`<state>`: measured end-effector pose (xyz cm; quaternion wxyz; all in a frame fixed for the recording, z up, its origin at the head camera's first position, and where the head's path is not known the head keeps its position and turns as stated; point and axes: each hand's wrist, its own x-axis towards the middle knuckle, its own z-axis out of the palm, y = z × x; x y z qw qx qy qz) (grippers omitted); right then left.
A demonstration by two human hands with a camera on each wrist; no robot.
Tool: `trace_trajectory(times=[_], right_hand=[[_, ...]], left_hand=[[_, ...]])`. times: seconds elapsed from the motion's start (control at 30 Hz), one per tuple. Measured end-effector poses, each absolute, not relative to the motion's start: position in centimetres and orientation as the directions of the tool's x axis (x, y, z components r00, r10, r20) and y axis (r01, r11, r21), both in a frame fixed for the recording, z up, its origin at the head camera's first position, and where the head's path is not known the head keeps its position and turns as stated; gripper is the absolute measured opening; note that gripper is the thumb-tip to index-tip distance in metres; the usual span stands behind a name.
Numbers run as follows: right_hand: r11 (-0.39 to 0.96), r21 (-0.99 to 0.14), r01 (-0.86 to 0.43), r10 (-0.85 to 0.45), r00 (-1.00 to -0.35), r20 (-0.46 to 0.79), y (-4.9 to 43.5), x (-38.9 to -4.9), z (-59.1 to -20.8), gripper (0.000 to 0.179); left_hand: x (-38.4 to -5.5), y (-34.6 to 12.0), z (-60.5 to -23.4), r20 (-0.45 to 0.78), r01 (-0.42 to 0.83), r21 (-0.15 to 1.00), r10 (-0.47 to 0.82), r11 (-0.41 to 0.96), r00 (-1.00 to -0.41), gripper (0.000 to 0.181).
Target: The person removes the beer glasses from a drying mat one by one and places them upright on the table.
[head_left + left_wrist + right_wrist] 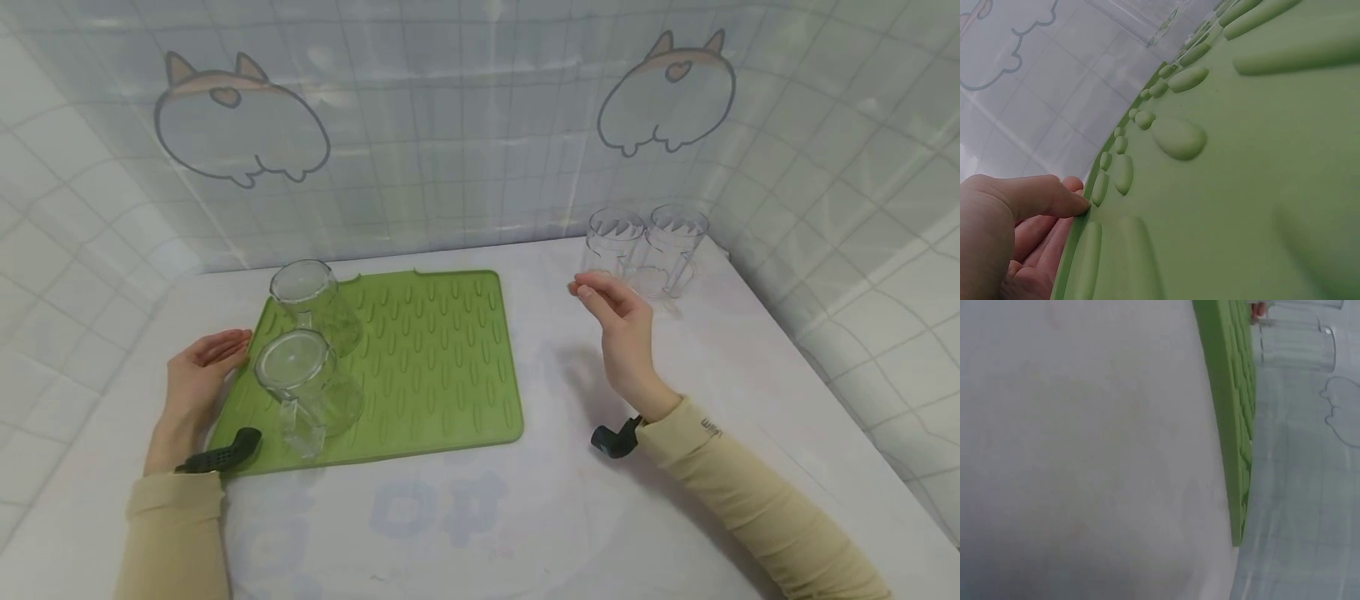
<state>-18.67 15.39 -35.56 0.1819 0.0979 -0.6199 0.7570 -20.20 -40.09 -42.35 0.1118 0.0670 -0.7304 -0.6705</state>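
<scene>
My left hand (201, 367) pinches the left edge of a green ridged drying mat (442, 367), with the thumb on the rim in the left wrist view. Beside it, two clear glass mugs stand on the left part of the mat: a rear mug (322, 312) and a front mug (330, 400). The front mug appears to be upside down, its handle facing the near side. My right hand (626, 333) hovers right of the mat, fingers loosely bent and thumb near them, with nothing seen in its grasp. Behind it are two more glass mugs (607, 242), rims up.
A white cloth (570, 517) with faint blue print covers the table. Checked sheeting (465, 167) with dog drawings rises behind and at the sides. Dark wrist devices (618, 437) sit at both cuffs.
</scene>
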Motion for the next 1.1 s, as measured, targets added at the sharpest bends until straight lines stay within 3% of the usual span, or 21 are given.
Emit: trace_trajectory(times=[0.57, 1.1], right_hand=[[-0.085, -0.94, -0.329, -0.05, -0.941, 0.334, 12.2, -16.4, -36.2, 0.027], [-0.084, -0.959, -0.271, -0.114, -0.954, 0.279, 10.2, -15.6, -36.0, 0.026]], left_hand=[[-20.5, -40.1, -42.3, 0.073, 0.045, 0.992, -0.238, 0.12, -0.969, 0.049], [-20.0, -40.1, -42.0, 0.054, 0.011, 0.986, -0.26, 0.165, -0.964, 0.05]])
